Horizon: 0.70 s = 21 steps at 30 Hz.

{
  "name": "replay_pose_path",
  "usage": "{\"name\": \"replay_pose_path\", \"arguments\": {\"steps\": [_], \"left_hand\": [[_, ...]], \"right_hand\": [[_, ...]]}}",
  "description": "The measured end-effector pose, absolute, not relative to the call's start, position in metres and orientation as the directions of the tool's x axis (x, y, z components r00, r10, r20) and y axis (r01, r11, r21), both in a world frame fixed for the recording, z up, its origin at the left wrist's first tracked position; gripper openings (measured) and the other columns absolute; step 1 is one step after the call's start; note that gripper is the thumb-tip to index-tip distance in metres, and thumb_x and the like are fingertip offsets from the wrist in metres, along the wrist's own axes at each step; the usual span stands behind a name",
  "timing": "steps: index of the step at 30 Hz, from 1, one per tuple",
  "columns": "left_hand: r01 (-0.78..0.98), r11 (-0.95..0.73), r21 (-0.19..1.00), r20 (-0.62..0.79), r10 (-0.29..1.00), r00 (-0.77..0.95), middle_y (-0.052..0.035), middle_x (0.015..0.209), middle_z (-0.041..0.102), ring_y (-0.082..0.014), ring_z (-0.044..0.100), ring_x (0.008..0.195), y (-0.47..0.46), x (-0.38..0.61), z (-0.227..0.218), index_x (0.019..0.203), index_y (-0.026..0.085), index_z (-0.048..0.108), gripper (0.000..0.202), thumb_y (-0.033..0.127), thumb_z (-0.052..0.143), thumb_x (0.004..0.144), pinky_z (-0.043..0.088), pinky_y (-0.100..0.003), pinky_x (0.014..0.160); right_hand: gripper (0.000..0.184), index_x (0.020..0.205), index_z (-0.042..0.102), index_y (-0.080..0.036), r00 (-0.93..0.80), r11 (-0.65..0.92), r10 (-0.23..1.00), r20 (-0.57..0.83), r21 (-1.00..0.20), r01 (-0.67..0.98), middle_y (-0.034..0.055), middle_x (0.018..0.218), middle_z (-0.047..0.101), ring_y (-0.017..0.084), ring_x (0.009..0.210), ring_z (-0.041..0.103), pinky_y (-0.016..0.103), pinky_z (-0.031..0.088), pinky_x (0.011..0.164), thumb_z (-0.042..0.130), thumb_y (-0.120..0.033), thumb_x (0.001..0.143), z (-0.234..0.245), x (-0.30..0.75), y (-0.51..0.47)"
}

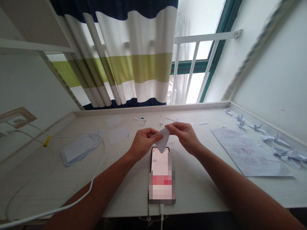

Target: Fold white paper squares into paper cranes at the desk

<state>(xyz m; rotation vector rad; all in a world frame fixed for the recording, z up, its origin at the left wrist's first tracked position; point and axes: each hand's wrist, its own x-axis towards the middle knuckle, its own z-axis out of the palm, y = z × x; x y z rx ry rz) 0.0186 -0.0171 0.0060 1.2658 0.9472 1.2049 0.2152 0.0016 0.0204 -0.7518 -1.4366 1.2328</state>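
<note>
A small piece of folded white paper (pixel 162 142) is held up between both hands, above the top end of a phone. My left hand (pixel 144 143) pinches its left side between thumb and fingers. At its upper right corner, the thumb and fingers of my right hand (pixel 184 134) are closed on the same paper. Below lies the phone (pixel 160 166), face up with its screen lit and partly pixelated; a white cable (pixel 162 210) runs from its lower end over the desk edge.
On the left lie a stack of white paper (pixel 78 150), loose sheets (pixel 119 134) and a white cord (pixel 105 150). A printed sheet (pixel 244 153) lies right, beside several folded paper cranes (pixel 275 140) along the raised rim. Paper scraps (pixel 143 122) lie at the back, below a striped curtain (pixel 139 67).
</note>
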Motion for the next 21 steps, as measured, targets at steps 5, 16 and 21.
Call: {"name": "replay_pose_path", "arguments": {"steps": [5, 16, 21], "left_hand": [[-0.129, -0.09, 0.988, 0.111, 0.98, 0.164, -0.0072, 0.085, 0.083, -0.0198, 0.075, 0.075, -0.0173, 0.0177, 0.009, 0.086, 0.016, 0.081, 0.035, 0.044, 0.095, 0.07, 0.058, -0.031, 0.071], [-0.149, -0.109, 0.983, 0.122, 0.989, 0.081, -0.0063, 0.08, 0.08, -0.0167, 0.069, 0.071, -0.0168, 0.0179, 0.0127, 0.083, 0.016, 0.082, 0.033, 0.045, 0.093, 0.071, 0.054, -0.028, 0.067], [-0.113, -0.099, 0.989, 0.105, 0.993, 0.052, -0.0059, 0.077, 0.079, -0.0126, 0.061, 0.067, -0.0164, 0.0176, 0.0138, 0.081, 0.018, 0.084, 0.026, 0.042, 0.092, 0.073, 0.044, -0.024, 0.058]], "right_hand": [[0.025, 0.093, 0.085, -0.023, -0.266, 0.301, 0.904, 0.334, -0.941, -0.158, 0.0046, 0.087, 0.077, 0.017, 0.082, 0.068, 0.036, 0.058, 0.081, 0.08, -0.047, 0.09, 0.02, 0.217, 0.0029], [0.032, 0.09, 0.081, -0.021, -0.304, 0.246, 0.913, 0.272, -0.961, -0.124, 0.0053, 0.091, 0.077, 0.02, 0.084, 0.07, 0.037, 0.059, 0.078, 0.08, -0.053, 0.087, 0.0188, 0.2131, 0.0029], [0.032, 0.089, 0.082, -0.02, -0.319, 0.284, 0.903, 0.289, -0.957, -0.063, 0.0051, 0.085, 0.076, 0.018, 0.078, 0.066, 0.035, 0.056, 0.073, 0.081, -0.052, 0.088, 0.0188, 0.2124, 0.0004]]}}
